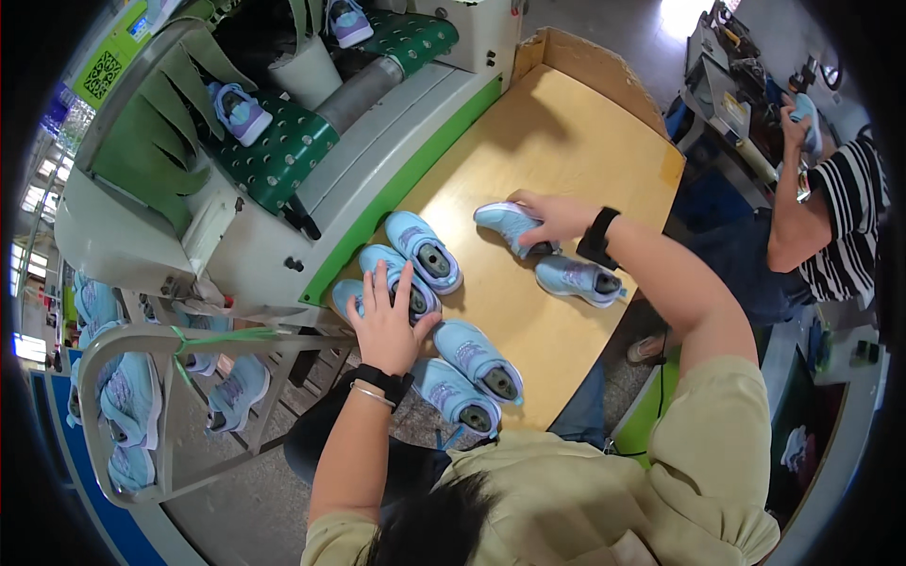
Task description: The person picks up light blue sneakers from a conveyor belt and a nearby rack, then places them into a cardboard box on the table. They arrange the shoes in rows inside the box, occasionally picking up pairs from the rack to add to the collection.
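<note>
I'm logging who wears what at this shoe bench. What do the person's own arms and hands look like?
Both forearms are bare, with short khaki sleeves at the shoulders. The left hand is ungloved; its wrist carries a black band and a thin silver bangle. The right hand is also ungloved, with a black band on its wrist.

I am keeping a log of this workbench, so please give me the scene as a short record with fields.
surface: wooden table
left hand: laid flat on a light blue shoe, not closed
right hand: closed on another light blue shoe
loose shoes: five more on the table
behind: green conveyor belt carrying a purple shoe
nearby: another person, striped shirt
</note>
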{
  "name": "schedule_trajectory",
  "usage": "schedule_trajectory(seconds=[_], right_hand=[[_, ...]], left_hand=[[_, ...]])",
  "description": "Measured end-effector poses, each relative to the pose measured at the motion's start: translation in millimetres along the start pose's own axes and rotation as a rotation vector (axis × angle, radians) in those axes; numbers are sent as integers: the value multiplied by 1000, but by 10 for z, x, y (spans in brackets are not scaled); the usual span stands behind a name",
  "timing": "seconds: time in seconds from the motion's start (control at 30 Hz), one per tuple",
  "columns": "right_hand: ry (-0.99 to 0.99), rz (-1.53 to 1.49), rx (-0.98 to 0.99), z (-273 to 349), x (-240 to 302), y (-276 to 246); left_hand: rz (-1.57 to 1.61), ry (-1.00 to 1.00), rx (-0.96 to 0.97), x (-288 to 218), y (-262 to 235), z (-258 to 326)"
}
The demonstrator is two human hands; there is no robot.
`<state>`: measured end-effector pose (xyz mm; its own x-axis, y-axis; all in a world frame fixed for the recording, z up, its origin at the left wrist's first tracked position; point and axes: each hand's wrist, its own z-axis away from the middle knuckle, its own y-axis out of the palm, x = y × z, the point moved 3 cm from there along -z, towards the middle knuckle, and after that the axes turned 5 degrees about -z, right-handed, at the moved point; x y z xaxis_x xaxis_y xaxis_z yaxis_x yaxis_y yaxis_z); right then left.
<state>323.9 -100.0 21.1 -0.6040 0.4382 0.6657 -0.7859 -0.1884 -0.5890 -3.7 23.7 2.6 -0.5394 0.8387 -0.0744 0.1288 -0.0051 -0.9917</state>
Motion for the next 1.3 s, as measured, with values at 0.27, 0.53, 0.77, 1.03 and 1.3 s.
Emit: schedule_trajectory(seconds=[0.27, 0.53, 0.77, 1.03, 1.3], right_hand=[[-167, 376, -59, -32, -107, -75], [-25, 333, -307, -82, -307, -61], [145, 136, -183, 170, -950, -409], [75, -302, -363, 1294, -1115, 242], [19, 212, -705, 1390, -473, 803]], left_hand=[[5, -11, -4, -7, 12, 4], [0, -27, 2, -39, -50, 12], [-13, -5, -14, -20, -36, 19], [-46, -1, -61, 12, 76, 22], [-28, 5, -46, -4, 45, 15]])
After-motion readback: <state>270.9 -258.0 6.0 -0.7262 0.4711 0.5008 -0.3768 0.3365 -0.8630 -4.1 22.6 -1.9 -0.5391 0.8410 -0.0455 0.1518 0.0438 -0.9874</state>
